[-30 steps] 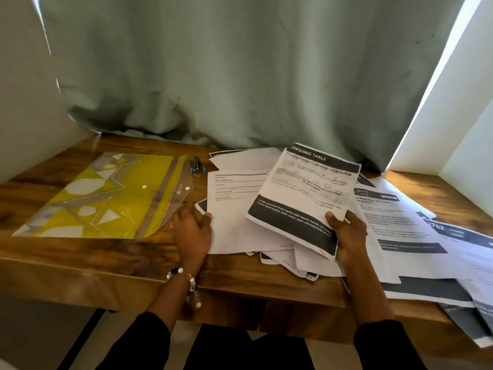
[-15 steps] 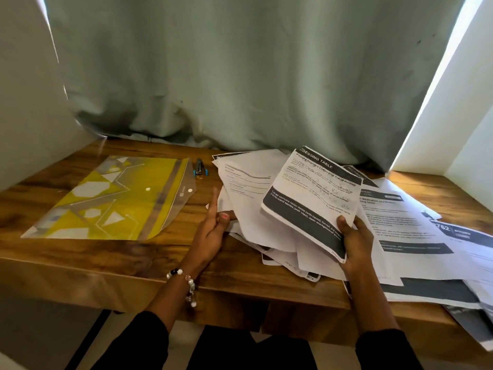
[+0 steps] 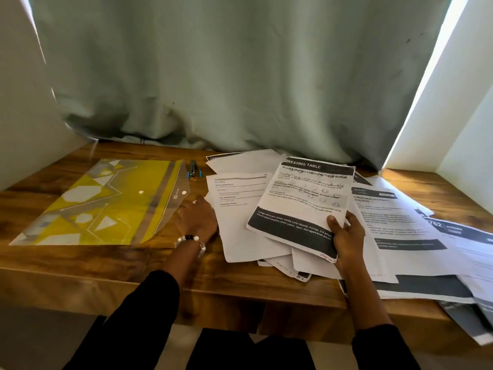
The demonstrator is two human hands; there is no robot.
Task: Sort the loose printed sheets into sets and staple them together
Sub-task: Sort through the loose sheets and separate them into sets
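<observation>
My right hand grips the lower right corner of a sheet headed "DRESSING TABLE", thumb on top, holding it slightly above the pile. Loose printed sheets lie spread over the right half of the wooden desk. A white sheet with short text lines lies on the pile's left side. My left hand rests on the desk at that sheet's left edge, fingers forward and blurred. A small dark and blue stapler lies beyond my left hand.
A yellow patterned plastic folder lies flat on the left of the desk. A grey-green curtain hangs along the back. White walls stand left and right. Some sheets overhang the front right edge.
My left hand let the white sheet's edge drop flat and now lies at its left side. My right hand keeps hold of the "DRESSING TABLE" sheet, now less tilted.
</observation>
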